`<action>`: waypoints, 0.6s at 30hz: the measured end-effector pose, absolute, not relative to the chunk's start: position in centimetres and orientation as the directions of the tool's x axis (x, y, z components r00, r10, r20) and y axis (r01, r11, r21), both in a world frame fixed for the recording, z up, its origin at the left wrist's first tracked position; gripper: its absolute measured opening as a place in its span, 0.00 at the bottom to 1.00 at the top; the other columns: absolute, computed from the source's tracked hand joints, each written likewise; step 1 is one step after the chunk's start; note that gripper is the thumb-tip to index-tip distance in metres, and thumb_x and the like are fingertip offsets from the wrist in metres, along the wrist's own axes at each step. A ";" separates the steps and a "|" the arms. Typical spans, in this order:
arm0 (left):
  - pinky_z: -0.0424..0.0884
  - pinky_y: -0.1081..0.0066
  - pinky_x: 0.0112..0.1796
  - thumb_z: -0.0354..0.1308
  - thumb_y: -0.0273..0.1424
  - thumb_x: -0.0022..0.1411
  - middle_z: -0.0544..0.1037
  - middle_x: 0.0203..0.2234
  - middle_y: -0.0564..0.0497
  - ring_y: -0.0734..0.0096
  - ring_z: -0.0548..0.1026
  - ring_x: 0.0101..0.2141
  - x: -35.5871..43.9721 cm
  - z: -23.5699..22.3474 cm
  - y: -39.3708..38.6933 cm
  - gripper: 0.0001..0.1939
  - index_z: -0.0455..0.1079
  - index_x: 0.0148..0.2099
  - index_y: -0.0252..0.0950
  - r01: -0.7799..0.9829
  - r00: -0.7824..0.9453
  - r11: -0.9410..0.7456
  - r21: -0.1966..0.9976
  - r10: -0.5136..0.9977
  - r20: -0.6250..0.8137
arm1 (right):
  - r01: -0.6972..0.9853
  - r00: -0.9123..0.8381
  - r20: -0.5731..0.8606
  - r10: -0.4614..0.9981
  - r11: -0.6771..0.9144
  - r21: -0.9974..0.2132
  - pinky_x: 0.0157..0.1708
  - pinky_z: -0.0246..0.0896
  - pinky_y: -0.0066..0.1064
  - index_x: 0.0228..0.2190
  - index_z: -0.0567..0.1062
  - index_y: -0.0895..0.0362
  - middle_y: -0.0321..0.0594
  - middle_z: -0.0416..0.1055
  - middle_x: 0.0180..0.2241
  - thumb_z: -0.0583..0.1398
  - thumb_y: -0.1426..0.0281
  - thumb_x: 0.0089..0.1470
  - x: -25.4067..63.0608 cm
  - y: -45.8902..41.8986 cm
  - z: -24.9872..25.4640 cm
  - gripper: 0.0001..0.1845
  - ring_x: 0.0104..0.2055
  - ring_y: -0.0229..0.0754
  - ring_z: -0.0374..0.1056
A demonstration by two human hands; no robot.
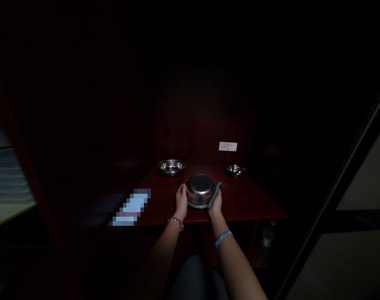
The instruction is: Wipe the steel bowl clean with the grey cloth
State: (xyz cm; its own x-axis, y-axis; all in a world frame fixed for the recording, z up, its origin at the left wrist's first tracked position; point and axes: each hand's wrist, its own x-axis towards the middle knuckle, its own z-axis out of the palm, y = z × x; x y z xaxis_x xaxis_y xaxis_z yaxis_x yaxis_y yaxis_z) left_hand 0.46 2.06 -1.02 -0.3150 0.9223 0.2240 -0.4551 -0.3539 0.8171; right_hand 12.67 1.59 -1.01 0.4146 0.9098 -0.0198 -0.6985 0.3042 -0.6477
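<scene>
A steel bowl is held tilted, its underside facing me, above the near part of a dark red table. My left hand grips the bowl's left rim, fingers curled round it. My right hand presses a grey cloth against the bowl's right side.
A wider steel bowl sits at the back left of the table and a small steel bowl at the back right. A white socket plate is on the dark back wall. A bottle stands under the table's right side. The surroundings are very dark.
</scene>
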 end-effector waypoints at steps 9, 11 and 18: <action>0.63 0.57 0.64 0.60 0.41 0.68 0.78 0.54 0.41 0.58 0.74 0.57 0.3 -1.9 2.7 0.16 0.73 0.52 0.37 -0.384 -0.435 -0.368 0.847 0.881 0.186 | -0.724 0.465 -0.116 0.878 0.301 -0.621 0.53 0.73 0.36 0.42 0.81 0.59 0.41 0.85 0.39 0.56 0.58 0.63 12.5 1.3 -0.8 0.20 0.43 0.43 0.80; 0.63 0.57 0.63 0.59 0.41 0.69 0.78 0.53 0.42 0.59 0.75 0.56 0.3 -1.9 2.6 0.15 0.72 0.52 0.37 -0.383 -0.436 -0.336 0.860 0.887 0.153 | -0.719 0.490 -0.129 0.862 0.316 -0.619 0.53 0.73 0.36 0.44 0.81 0.59 0.41 0.85 0.39 0.56 0.58 0.63 12.5 1.1 -0.7 0.21 0.43 0.43 0.80; 0.60 0.58 0.65 0.61 0.41 0.67 0.78 0.56 0.42 0.59 0.73 0.60 0.6 -1.7 2.3 0.17 0.74 0.53 0.38 -0.429 -0.333 -0.364 0.827 0.914 0.230 | -0.682 0.562 -0.148 0.814 0.354 -0.640 0.54 0.73 0.37 0.52 0.79 0.62 0.43 0.84 0.43 0.53 0.55 0.66 12.6 1.0 -0.6 0.27 0.48 0.43 0.80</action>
